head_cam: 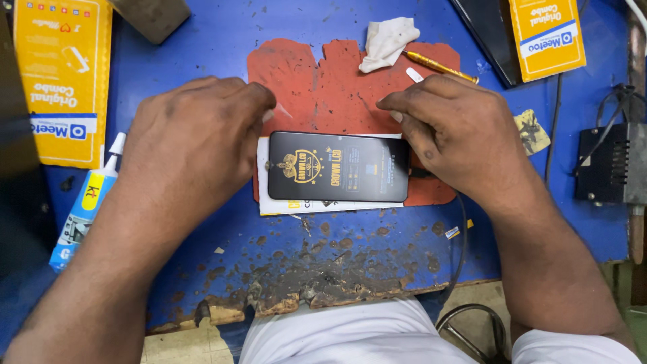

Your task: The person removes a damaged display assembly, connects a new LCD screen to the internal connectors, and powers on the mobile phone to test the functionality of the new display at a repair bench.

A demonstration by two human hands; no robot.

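Best done slowly here: steady the black phone screen panel [338,166] flat on the white sheet [290,204] beneath it, press evenly at both short ends, and avoid dragging it across the gritty, glue-spotted blue desk [202,40].

Screen panel lying flat and lengthwise at the centre, on the lower edge of the worn red mat [323,87], with the white sheet peeking out at 6 and 9 o'clock of it.

Left hand [192,145] at 9 o'clock of the panel, palm down, fingers curled loosely inward, fingertips close to the panel's upper left corner. Something thin and pale just off those fingertips, too small to identify. Grip half curled; cannot tell whether anything is actually pinched.

Right hand [455,135] at 3 o'clock of the panel, also palm down, side of the hand resting against the panel's right end. A small white sliver [414,74] showing above the knuckles; whether held or merely lying on the mat behind cannot be told. Grip partly curled, not clearly clamped on anything.

At 12 o'clock of the right hand, a crumpled white cloth [387,42] and a slim yellow-handled tool [439,66] touching it. Far out at 9 o'clock, a glue tube [86,205] beside a yellow box [60,81]. At 3 o'clock, a dark box with cables [606,165].
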